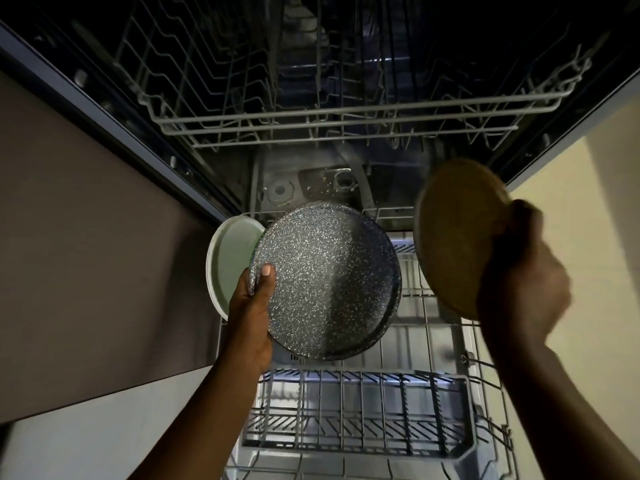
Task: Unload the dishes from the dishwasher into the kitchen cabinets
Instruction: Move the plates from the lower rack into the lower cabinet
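Dim kitchen, open dishwasher seen from above, pale floor at 3 and 7 o'clock, brown cabinet front [86, 244] filling 9 o'clock.

Nearest, at 6 o'clock: lower rack [349, 410] pulled out, wire tines and a grey cutlery tray section, no dishes seen standing in it.

Mid-frame, both hands loaded. Left hand [252, 306] at about 8 o'clock from centre grips the edge of a speckled dark plate [329, 282], thumb pressed on its face, fingers curled behind and out of sight. A pale green plate [230, 261] sits stacked behind the speckled one, peeking out at 9 o'clock; likely pinched in the same grip, so two go in one trip. Plates are held near upright, faces toward the camera, probably just as they came off the tines.

Right hand [523, 271] at 3 o'clock is motion-blurred, clamped on the rim of a tan round plate [457, 237], tilted edge-on toward centre. Exact finger layout cannot be told through the blur. Tan plate is apart from the speckled one, rack visible between them.

Farther, 12 o'clock: dishwasher tub floor with filter [343, 183], then upper rack [329, 109], looks bare though very dark.

Judgement: dishes lifted clear of the rack, not yet in any cabinet. Risk: one-hand stack slipping.
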The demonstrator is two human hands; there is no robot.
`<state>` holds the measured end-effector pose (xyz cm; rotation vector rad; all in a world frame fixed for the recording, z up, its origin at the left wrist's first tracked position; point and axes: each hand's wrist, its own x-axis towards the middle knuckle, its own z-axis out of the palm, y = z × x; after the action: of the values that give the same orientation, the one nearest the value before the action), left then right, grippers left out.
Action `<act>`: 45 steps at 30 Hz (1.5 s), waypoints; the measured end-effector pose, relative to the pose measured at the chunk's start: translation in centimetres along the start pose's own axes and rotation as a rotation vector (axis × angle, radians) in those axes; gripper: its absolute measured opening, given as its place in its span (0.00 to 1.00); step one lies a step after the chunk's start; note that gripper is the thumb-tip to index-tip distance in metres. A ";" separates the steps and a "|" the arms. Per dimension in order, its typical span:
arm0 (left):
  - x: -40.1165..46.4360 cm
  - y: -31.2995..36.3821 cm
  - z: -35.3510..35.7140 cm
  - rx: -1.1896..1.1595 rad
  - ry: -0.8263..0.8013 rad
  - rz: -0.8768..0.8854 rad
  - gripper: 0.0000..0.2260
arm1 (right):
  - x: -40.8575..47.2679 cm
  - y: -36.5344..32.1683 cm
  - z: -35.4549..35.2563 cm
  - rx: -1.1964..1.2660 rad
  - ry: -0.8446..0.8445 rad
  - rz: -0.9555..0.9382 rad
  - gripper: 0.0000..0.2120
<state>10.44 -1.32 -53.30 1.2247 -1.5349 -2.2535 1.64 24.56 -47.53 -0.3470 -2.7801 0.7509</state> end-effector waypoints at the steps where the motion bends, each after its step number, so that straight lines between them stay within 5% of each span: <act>1: 0.0 -0.1 -0.2 -0.005 0.000 0.000 0.27 | 0.3 -0.2 -1.5 0.065 0.055 0.009 0.16; 5: -0.2 -0.2 -0.5 0.005 0.016 0.001 0.27 | 0.5 0.8 -4.0 0.500 0.133 0.093 0.19; 8: -0.9 -0.4 -0.4 0.046 -0.019 -0.017 0.34 | -0.7 0.9 -2.3 0.664 -0.012 0.217 0.17; 19: -1.5 -0.7 -1.5 -0.014 -0.248 -0.142 0.40 | -6.8 -0.7 4.9 0.699 -0.575 0.185 0.23; 24: -1.4 -0.6 -2.4 -0.038 -0.140 -0.129 0.21 | -7.1 -2.1 5.3 0.622 -0.590 0.079 0.24; 30: -2.5 -0.9 -6.4 -0.035 -0.044 -0.095 0.17 | -5.9 -6.3 6.5 0.261 -0.366 -0.343 0.22; 33: -2.9 -1.0 -8.6 0.043 -0.016 -0.097 0.20 | -5.9 -11.8 8.9 0.261 -0.478 -0.616 0.24; 36: -3.2 -1.1 -10.2 0.058 0.017 -0.120 0.16 | -6.5 -17.0 11.9 0.117 -0.540 -1.080 0.31; 40: -3.9 -1.0 -11.5 0.084 0.054 -0.156 0.16 | -8.0 -21.1 15.4 -0.306 -0.760 -1.579 0.28; 45: -5.7 -1.5 -13.0 0.104 0.037 -0.226 0.15 | -10.2 -22.7 17.8 -0.563 -0.744 -1.796 0.19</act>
<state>23.62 -6.84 -53.37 1.5308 -1.5908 -2.2935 2.35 -5.60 -52.46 2.3144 -2.2722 -0.4656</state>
